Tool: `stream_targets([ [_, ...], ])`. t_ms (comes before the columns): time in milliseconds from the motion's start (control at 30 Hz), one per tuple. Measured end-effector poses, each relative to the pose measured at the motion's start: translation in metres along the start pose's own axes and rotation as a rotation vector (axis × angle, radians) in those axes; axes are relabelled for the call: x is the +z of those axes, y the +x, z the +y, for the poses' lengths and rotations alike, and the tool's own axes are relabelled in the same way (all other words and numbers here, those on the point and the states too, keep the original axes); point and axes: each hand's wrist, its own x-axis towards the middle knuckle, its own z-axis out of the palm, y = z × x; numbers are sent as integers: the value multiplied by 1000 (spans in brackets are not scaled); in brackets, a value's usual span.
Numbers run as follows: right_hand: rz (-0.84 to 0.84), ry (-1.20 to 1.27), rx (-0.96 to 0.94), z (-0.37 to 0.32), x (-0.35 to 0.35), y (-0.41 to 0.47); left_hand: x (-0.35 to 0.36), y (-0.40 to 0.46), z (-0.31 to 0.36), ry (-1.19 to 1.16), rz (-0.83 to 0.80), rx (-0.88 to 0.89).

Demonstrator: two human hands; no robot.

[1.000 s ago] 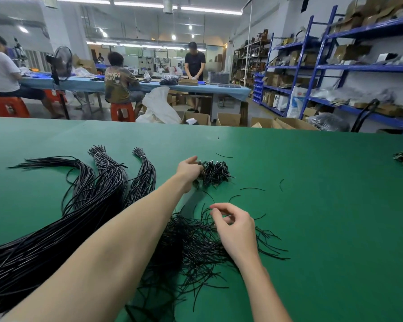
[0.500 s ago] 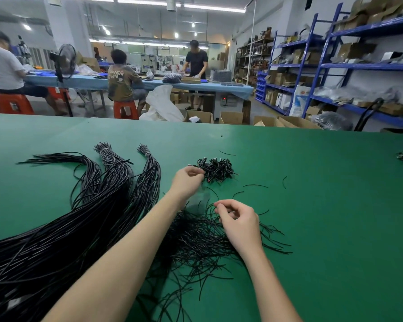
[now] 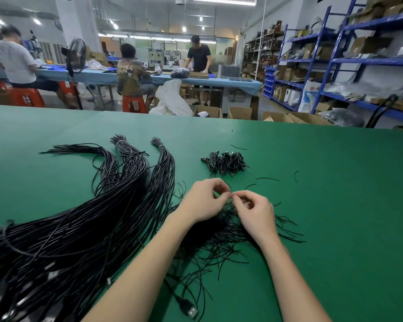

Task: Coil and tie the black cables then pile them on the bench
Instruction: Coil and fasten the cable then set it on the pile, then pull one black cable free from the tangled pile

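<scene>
- Left hand [image 3: 201,201] and right hand [image 3: 254,211] brought together fingertip to fingertip above the green bench [image 3: 335,217], fingers of both curled; seemingly pinching something thin between them, too small to make out.
- Directly under both hands, partly hidden by wrists and forearms: loose heap of thin black tie strands [image 3: 230,242], ends fanning out to the right.
- Just beyond the hands, apart from them: small pile of coiled black cables [image 3: 226,162] lying on the bench.
- Stray short strands [image 3: 266,178] scattered between that pile and the hands.
- Left of the hands: large mass of long uncoiled black cables [image 3: 79,228], running from the near left corner toward three bundled ends [image 3: 157,142]; left forearm crossing over its near edge.
- Near bottom centre: USB plug [image 3: 189,310] lying between the forearms.
- Beyond the bench: blue worktable [image 3: 237,83] with three people, red stools [image 3: 26,97], standing fan [image 3: 77,54], cardboard boxes [image 3: 239,112], blue shelving [image 3: 358,61] at right.
</scene>
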Motion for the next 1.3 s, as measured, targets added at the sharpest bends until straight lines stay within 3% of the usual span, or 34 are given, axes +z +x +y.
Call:
stream_targets([
  [200,-1,-23,2,-1,2,-2,-10,1,-24,388,129,-175],
  [333,-21,-44,-14,-5,8,-3,-16,-1,-43,571,104,-289],
  [867,-126,-150,-110,-19,29,-11,-36,-4,-58,449,196,-447],
  [1133,-150,-160,-131,-23,33,-12,-39,-1,-52,657,97,-502],
  [1300,-143,-155,-135,-25,33,-14,-39,-1,-51,585,69,-539],
])
